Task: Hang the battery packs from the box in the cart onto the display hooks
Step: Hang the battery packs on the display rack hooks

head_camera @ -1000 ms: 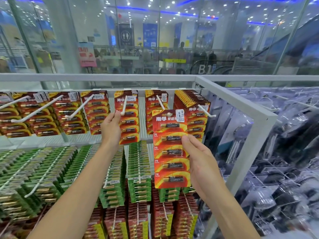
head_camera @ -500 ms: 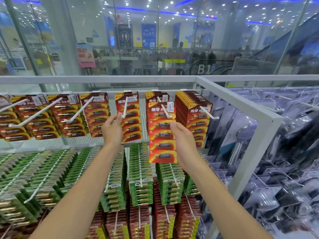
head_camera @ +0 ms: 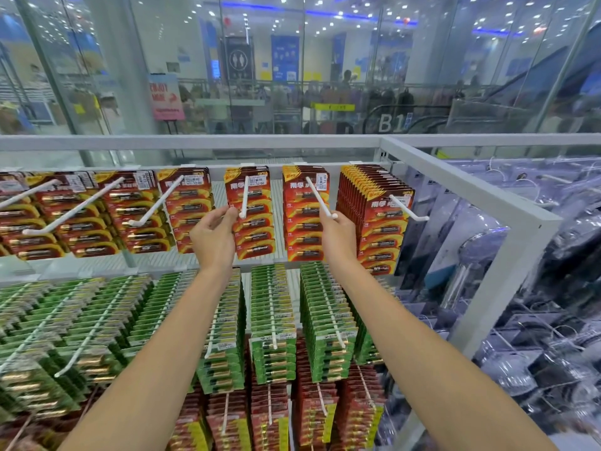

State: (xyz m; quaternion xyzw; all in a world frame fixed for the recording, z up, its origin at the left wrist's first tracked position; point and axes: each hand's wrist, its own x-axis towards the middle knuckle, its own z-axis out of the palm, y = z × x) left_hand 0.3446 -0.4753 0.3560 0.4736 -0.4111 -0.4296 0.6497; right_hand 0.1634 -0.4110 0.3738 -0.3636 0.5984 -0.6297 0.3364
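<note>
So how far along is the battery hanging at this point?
Done: a red battery pack hangs far back on its hook, with the right hand at its edge. In hand: the left hand pinches the edge of the neighbouring packs. Left: unclear, because the cart and box are out of view.

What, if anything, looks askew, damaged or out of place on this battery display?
Nothing looks damaged or fallen. The only unevenness: the rightmost white hook in the top row is packed with red battery packs almost to its tip, while the neighbouring hooks hold a few at the back.

Left hand pinches, right hand touches, hanging battery packs.
</note>
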